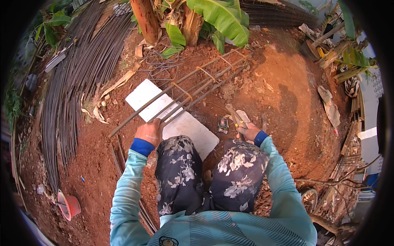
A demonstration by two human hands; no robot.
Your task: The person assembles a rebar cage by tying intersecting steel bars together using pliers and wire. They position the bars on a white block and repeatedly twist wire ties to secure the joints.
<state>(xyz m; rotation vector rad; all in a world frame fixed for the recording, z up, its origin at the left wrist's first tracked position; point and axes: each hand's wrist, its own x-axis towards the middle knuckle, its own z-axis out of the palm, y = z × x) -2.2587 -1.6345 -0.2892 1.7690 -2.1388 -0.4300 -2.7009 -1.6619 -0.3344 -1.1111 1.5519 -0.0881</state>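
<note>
I sit on red earth with my knees up. My left hand (150, 132) grips the near end of a steel rebar cage (193, 92), a bundle of long rods tied with square stirrups that runs away to the upper right. The cage's near end rests over a white flat board (143, 96). My right hand (249, 131) is closed on a pincer tool (234, 115) with yellow on its handles, just right of my right knee. A small dark packet (223, 125) lies on the ground between board and tool.
A big pile of long steel rods (74, 82) curves along the left. Banana plants (213, 16) stand at the top. Loose wire stirrups (160, 67) lie beyond the board. An orange container (69, 205) sits lower left. Timber and debris (340, 176) line the right.
</note>
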